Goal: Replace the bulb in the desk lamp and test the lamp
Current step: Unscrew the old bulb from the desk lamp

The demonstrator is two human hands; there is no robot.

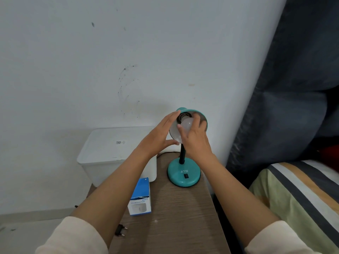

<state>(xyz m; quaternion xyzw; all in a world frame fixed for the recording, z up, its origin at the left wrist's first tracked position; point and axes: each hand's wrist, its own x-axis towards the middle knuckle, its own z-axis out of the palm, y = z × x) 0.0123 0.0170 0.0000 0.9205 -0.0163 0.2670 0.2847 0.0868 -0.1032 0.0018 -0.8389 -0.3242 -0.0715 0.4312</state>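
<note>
1. Fingers [169, 123] of the left hand [159, 136] lie nearly straight and spread against the left rim of the shade [202, 121], thumb beneath; they brace it more than grip it.
2. Bulb [186, 125], frosted white and rounded, sits at the mouth of the socket [184, 115], whose dark threaded collar shows just above it. Whether its base is engaged in the threads cannot be told.
3. Right hand [194, 138] cups the bulb's globe from the right, with its fingers curled part-way round it. Judged handling: light, smooth and somewhat slippery, and fragile if squeezed or dropped; best held round the widest part of the globe with even, gentle pressure and turned straight on its axis.
4. Shade interior is pale and glossy, exterior teal; it tilts toward the viewer on a black neck [182, 154], probably flexible, so steadying it seems wise.
5. Lamp base [183, 176], a round teal dome marked ATN, carries a black rocker switch [186, 176] and stands on the wood-grain table [176, 217].
6. Lying loose at the table's left edge: a blue-and-white carton [139, 197] and a black two-pin plug [120, 230], so the lamp is probably unpowered.
</note>
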